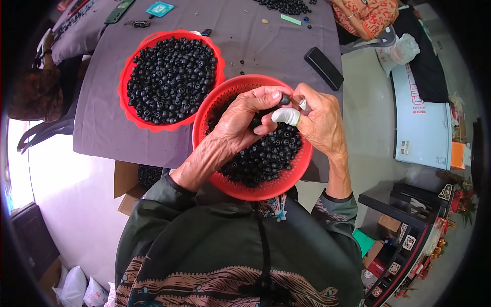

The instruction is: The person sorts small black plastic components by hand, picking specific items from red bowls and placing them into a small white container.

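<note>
Over a red perforated basket [302, 166], both hands work close together. Thumb and forefinger of my left hand [240, 117] pinch a small round black bead-like piece [285, 99]. More black pieces show beneath that palm; whether it cups any I cannot tell. My right hand [323, 120] is closed just right of the pinched piece, a white finger cover [286, 116] on its thumb. Something small and whitish shows at its curled forefinger, too small to name. Many loose black pieces [266, 161] with holes fill the basket's bottom. The basket sits at the table edge, against my lap.
A red scalloped tray [221, 66] heaped with black pieces stands at the left. A black oblong case [324, 68] lies right of the basket on the grey tablecloth [102, 123]. Another person's arm [358, 25] rests at the far right. A cardboard box [126, 179] stands below the table.
</note>
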Action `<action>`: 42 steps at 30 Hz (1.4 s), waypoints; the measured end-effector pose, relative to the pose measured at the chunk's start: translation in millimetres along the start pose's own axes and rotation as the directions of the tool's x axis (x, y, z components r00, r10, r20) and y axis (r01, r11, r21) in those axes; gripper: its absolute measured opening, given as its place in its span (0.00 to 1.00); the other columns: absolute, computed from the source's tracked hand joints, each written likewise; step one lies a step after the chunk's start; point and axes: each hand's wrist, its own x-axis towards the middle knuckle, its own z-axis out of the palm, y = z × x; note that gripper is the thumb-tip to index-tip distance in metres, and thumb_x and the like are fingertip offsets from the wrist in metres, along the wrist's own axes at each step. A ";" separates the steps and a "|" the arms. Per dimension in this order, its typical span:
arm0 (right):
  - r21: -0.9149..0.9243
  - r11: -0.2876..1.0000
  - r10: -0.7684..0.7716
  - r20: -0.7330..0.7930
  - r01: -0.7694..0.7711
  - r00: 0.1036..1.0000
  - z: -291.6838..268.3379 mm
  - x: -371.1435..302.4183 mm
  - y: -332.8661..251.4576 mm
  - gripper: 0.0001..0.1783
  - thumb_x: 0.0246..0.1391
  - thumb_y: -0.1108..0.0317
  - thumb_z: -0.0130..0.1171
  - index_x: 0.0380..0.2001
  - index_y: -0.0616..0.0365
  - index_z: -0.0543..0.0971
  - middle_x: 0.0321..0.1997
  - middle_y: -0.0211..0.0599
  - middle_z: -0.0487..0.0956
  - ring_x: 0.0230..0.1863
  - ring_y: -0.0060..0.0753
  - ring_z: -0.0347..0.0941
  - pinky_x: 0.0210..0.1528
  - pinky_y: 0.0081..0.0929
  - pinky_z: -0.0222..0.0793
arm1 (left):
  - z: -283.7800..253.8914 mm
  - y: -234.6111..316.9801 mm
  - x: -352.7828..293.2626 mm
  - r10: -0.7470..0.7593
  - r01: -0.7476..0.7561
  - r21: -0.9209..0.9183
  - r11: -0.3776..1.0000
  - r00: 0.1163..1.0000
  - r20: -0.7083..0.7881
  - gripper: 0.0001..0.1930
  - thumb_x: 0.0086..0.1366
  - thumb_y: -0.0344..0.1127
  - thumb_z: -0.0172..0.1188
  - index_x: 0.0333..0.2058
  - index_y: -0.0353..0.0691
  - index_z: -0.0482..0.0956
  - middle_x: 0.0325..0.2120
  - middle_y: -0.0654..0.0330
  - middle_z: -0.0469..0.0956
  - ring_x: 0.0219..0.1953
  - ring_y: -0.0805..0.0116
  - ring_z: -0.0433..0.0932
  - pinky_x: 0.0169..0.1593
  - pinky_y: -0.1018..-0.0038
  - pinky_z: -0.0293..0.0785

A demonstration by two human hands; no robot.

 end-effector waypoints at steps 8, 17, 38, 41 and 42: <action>-0.030 1.000 0.004 -0.018 -0.004 1.000 1.6 0.9 -0.2 0.26 0.35 0.55 0.68 0.17 0.61 0.64 0.12 0.34 0.62 0.15 0.27 0.54 0.18 0.25 0.55 | 6.9 -0.5 -1.1 0.001 0.000 0.038 0.999 0.999 -0.033 0.11 0.61 0.33 0.51 0.40 0.35 0.70 0.30 0.59 0.73 0.16 0.82 0.62 0.14 0.88 0.57; -0.070 0.997 -0.030 -0.004 0.030 1.000 0.9 2.5 3.5 0.22 0.37 0.60 0.66 0.19 0.63 0.65 0.13 0.39 0.65 0.14 0.33 0.56 0.18 0.28 0.56 | 7.8 -0.6 0.4 0.006 -0.003 0.058 0.998 0.999 -0.043 0.11 0.60 0.34 0.52 0.39 0.34 0.70 0.29 0.60 0.73 0.16 0.83 0.60 0.15 0.88 0.56; -0.128 0.988 -0.096 -0.076 0.086 0.992 12.0 -3.1 11.8 0.07 0.40 0.72 0.57 0.26 0.61 0.71 0.19 0.45 0.74 0.21 0.49 0.71 0.21 0.37 0.64 | 10.8 -4.4 -0.1 0.066 -0.053 0.105 0.993 0.990 -0.122 0.09 0.59 0.33 0.53 0.36 0.33 0.72 0.27 0.62 0.73 0.15 0.84 0.59 0.14 0.88 0.53; -0.176 0.976 -0.146 -0.096 0.128 0.985 15.7 -5.2 19.0 0.07 0.39 0.73 0.56 0.25 0.61 0.71 0.19 0.45 0.74 0.21 0.49 0.71 0.20 0.36 0.64 | 9.8 -5.8 0.1 0.072 -0.057 0.108 0.993 0.987 -0.146 0.09 0.59 0.33 0.54 0.36 0.33 0.72 0.26 0.62 0.73 0.15 0.84 0.59 0.14 0.88 0.53; -0.176 0.976 -0.146 -0.097 0.127 0.985 14.9 -5.4 18.3 0.07 0.39 0.73 0.56 0.25 0.61 0.71 0.19 0.45 0.74 0.21 0.49 0.71 0.20 0.36 0.64 | 9.2 -6.2 0.2 0.060 -0.046 0.099 0.994 0.989 -0.134 0.09 0.59 0.33 0.53 0.36 0.33 0.72 0.26 0.62 0.73 0.15 0.84 0.59 0.14 0.88 0.53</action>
